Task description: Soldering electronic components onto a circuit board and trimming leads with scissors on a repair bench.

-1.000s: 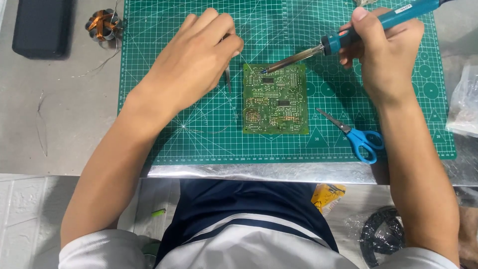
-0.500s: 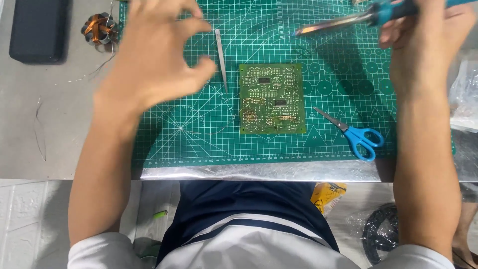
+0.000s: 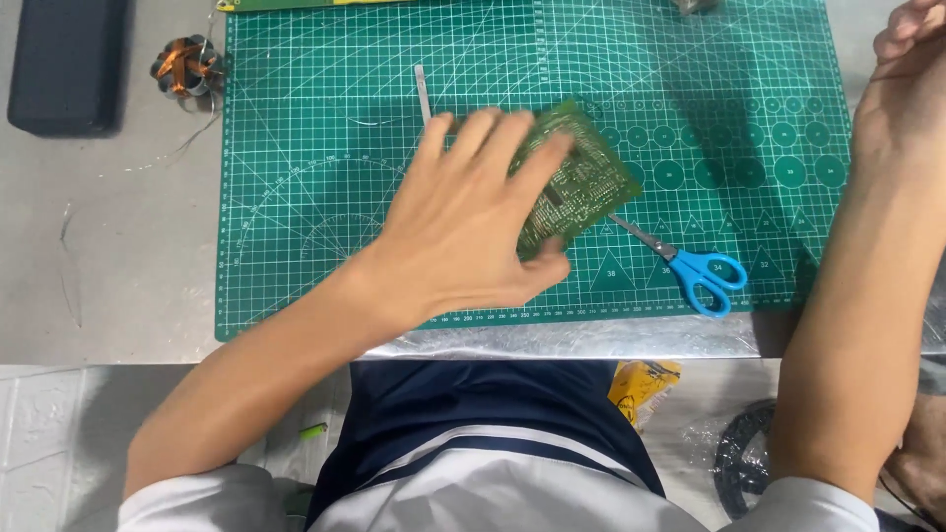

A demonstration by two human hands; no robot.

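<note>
Now we note our left hand (image 3: 468,222) spread over the green circuit board (image 3: 581,177), fingers (image 3: 493,138) lying across its near-left part and the thumb (image 3: 537,281) curled under its lower edge, so the hand grips the board. It sits tilted, one corner toward the mat's top, near the middle of the green cutting mat (image 3: 296,197). Whether it is lifted clear of the mat or rests on it, we cannot tell; its outline is a little blurred.

Our right hand (image 3: 907,59) is at the upper right edge of the view, mostly cut off; fingers look loosely curled, but we cannot tell whether it holds anything. The forearm runs down the right side, beside the mat.

Blue-handled scissors (image 3: 690,266) lie on the mat just beside the board's lower right corner, blades pointing toward it. Slim metal tweezers (image 3: 424,94) lie on the mat above the left hand's fingertips. A copper wire coil (image 3: 184,67) sits on the grey tabletop (image 3: 108,246) left of the mat, and a dark rectangular case (image 3: 64,64) lies at the far upper left.
</note>
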